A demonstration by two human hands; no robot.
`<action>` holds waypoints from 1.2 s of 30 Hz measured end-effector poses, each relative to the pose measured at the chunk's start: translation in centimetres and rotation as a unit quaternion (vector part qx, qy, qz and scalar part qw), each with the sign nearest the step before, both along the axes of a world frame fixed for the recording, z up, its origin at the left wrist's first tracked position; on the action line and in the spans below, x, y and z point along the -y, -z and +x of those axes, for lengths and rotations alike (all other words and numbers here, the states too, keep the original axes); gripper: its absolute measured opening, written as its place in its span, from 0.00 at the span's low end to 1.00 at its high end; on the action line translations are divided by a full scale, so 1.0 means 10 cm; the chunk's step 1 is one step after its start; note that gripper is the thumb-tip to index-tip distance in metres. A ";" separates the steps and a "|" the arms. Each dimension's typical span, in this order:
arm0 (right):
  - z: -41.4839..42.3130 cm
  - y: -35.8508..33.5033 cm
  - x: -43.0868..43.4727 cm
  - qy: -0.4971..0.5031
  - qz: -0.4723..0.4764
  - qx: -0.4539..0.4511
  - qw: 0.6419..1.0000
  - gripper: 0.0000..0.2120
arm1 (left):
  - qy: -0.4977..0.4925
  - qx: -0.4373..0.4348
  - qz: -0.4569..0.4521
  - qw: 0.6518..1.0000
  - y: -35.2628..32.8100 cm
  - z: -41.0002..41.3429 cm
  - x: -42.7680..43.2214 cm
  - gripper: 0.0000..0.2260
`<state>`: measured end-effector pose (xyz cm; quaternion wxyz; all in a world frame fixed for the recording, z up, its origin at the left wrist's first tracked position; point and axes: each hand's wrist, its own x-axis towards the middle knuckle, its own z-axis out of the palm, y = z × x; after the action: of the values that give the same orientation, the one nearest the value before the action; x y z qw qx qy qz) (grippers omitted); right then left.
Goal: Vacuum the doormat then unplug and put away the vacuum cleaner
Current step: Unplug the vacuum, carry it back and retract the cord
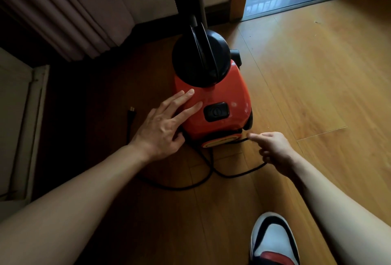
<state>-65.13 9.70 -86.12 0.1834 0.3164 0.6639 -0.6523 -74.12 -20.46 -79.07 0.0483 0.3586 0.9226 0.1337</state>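
Red vacuum point(211, 99) is sitting on the wood floor point(306, 85). Your left hand point(163, 129) is resting on it, fingers straight. Your right hand point(273, 148) is pinching the cord point(243, 173) behind it, with the plug point(131, 112) lying on the floor.

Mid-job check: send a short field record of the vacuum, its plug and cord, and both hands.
vacuum cleaner: red, standing on the wooden floor
plug: out of any socket, lying on the floor left of vacuum cleaner
cord: black, looped loose on the floor
left hand: straight fingers rest on vacuum cleaner's top
right hand: pinches cord at vacuum cleaner's rear
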 end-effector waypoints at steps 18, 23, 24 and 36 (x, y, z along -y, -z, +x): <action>-0.13 -0.23 0.05 0.045 -0.020 0.029 0.998 0.15 | -0.005 0.012 -0.014 1.000 -0.12 0.03 -0.07 0.41; -0.19 -0.23 0.07 0.077 0.020 0.062 0.995 0.13 | -0.007 0.017 -0.020 1.000 -0.15 0.04 -0.08 0.41; -0.19 -0.27 0.08 0.090 0.018 0.051 0.994 0.13 | -0.006 0.017 -0.021 1.000 -0.16 0.04 -0.09 0.41; 0.10 -0.55 0.98 -0.192 0.067 -0.209 0.957 0.09 | -0.021 0.053 -0.074 0.996 -0.30 0.08 -0.17 0.40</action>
<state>-64.16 -0.06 -80.60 0.1413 0.0510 0.7777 -0.6104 -73.30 -18.78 -76.03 0.1203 0.3267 0.9336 0.0848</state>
